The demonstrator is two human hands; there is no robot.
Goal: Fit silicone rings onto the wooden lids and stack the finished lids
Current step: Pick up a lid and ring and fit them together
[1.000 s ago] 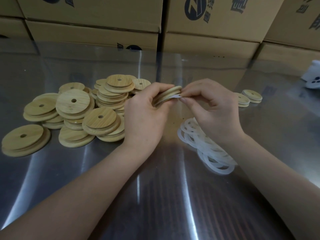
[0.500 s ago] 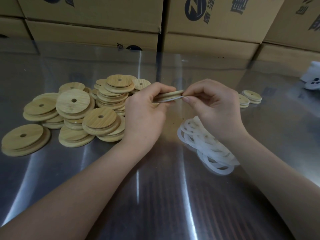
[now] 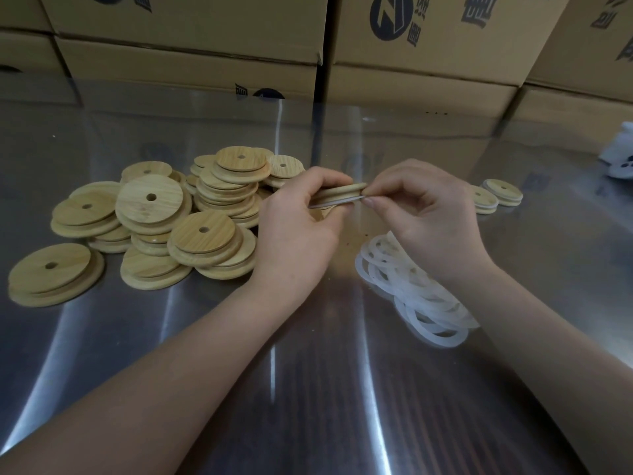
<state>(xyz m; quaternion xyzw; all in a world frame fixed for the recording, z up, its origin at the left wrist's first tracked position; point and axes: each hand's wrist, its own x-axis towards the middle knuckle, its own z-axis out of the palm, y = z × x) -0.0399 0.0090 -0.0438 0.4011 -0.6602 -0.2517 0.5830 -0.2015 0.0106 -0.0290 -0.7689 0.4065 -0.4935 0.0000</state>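
Reflecting streaks of overhead light, a shiny metal bench (image 3: pixel 308 389) is filling the lower frame. Stacked cardboard boxes (image 3: pixel 191 25) with dark printed logos are lining the top edge behind it. A white object (image 3: pixel 620 159), partly cut off, is sitting at the right edge.

A loose pile of wooden lids (image 3: pixel 150 214), each with a small centre hole, is lying left of centre, just beside the left hand (image 3: pixel 298 231). A heap of silicone rings (image 3: pixel 421 296) is lying below the right hand (image 3: pixel 424 214), partly hidden by its wrist. A few ringed lids (image 3: pixel 496 195) are sitting right of that hand.

One held lid (image 3: pixel 342 193) is hovering edge-on at frame centre, between both hands. The left hand is gripping it with curled fingers and thumb. The right hand is pinching a white ring (image 3: pixel 335 202) against the lid's rim, thumb and forefinger closed narrow.
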